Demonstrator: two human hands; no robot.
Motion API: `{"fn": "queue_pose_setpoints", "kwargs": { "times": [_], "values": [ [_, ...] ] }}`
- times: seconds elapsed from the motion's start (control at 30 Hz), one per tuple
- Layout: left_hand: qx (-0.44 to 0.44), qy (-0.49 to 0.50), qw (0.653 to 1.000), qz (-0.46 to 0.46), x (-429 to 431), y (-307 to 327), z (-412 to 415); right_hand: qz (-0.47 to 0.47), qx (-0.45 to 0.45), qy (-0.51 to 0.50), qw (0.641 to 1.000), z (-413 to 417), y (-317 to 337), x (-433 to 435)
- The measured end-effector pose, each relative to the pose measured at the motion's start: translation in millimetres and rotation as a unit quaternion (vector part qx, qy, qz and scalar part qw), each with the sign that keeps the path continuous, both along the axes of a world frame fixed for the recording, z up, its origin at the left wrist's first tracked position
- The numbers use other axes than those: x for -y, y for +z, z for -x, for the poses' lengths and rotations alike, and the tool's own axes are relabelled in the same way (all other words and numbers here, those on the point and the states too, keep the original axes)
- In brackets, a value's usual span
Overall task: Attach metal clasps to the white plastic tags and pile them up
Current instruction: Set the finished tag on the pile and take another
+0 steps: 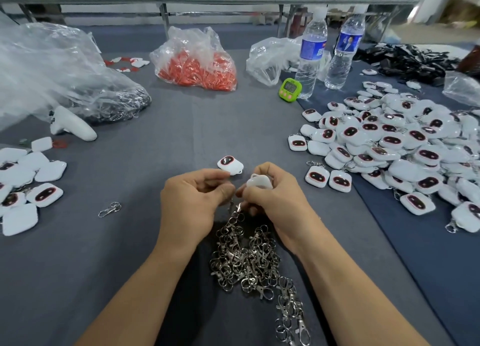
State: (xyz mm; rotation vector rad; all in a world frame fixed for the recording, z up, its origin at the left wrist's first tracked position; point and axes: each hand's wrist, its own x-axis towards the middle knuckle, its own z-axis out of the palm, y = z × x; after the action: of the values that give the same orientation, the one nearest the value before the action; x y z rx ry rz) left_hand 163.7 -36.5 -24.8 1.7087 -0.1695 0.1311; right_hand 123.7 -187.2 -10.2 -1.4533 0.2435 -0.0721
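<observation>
Both hands meet over the grey table cloth (155,143), just above the heap of metal clasps (246,257), which serves here as the landmark. The left hand (192,197) is curled, thumb and forefinger pinched on a clasp (237,208) that hangs down to touch the top of the heap. The right hand (272,197) is closed around a white plastic tag (259,182), held back side up against its fingers, with the thumb pressed toward the left hand's pinch. Both forearms come in from the bottom edge, bare, angled inward so that the heap lies between the wrists.

Just beyond the hands, a single tag (230,164) lies face up, showing a dark oval ringed in red. A stray clasp (110,209) lies alone on the cloth left of the heap. Farther left sits a small group of tags (28,187), some face down. Right of the heap, well apart, spreads a big pile of tags (394,143), with clasps visible on several.

Beyond the heap stand a green timer (290,89), its display too small to read, and two water bottles (311,52) with blue labels; the print is illegible, though one label bears a portrait. A clear bag of red pieces (197,62) lies past the heap, and a large plastic bag (62,78) holding more metal clasps lies far left, a white handheld controller (72,127) beside it.
</observation>
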Motion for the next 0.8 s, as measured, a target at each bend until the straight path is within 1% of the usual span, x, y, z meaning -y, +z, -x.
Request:
{"fn": "queue_pose_setpoints", "kwargs": {
  "times": [0.07, 0.17, 0.23, 0.3, 0.37, 0.43, 0.5, 0.57, 0.67, 0.73, 0.8],
  "values": [
    [-0.013, -0.011, 0.998, 0.064, 1.3, 0.7, -2.0, 0.028, 0.009, 0.01, 1.0, -0.7, -1.6, -3.4],
    [-0.015, -0.024, 0.992, 0.125, 3.8, 1.0, -2.3, 0.061, 0.027, -0.01, 0.998, -1.5, -3.0, -10.4],
    [-0.01, -0.033, 0.988, 0.153, 4.6, 0.6, -2.7, 0.049, 0.029, -0.023, 0.998, -3.3, -3.7, -12.3],
    [0.009, -0.044, 0.987, 0.153, 4.7, 0.1, -2.9, 0.043, 0.018, -0.032, 0.998, -4.9, -4.1, -10.6],
    [0.022, -0.067, 0.988, 0.134, 4.6, -1.2, -2.5, 0.087, 0.007, -0.043, 0.995, -6.1, -4.7, -8.4],
    [0.025, -0.074, 0.991, 0.105, 4.4, -3.1, -1.7, 0.161, 0.01, -0.06, 0.985, -6.2, -4.8, -7.5],
    [0.04, -0.059, 0.997, 0.044, 4.1, -4.5, 0.0, 0.221, 0.026, -0.071, 0.972, -5.4, -3.7, -7.6],
    [0.078, -0.049, 0.995, -0.029, 4.0, -3.0, 4.9, 0.247, 0.044, -0.067, 0.966, -5.2, -3.4, -7.4],
    [0.154, -0.041, 0.981, -0.109, 2.6, 0.7, 10.7, 0.295, 0.062, -0.056, 0.952, -5.1, -4.1, -5.9],
    [0.183, -0.032, 0.972, -0.142, 2.1, 2.5, 12.7, 0.299, 0.068, -0.047, 0.951, -4.6, -4.8, -5.5],
    [0.194, -0.014, 0.969, -0.151, 2.7, 3.4, 14.6, 0.3, 0.074, -0.033, 0.95, -5.2, -5.5, -7.2]
  ]
}}
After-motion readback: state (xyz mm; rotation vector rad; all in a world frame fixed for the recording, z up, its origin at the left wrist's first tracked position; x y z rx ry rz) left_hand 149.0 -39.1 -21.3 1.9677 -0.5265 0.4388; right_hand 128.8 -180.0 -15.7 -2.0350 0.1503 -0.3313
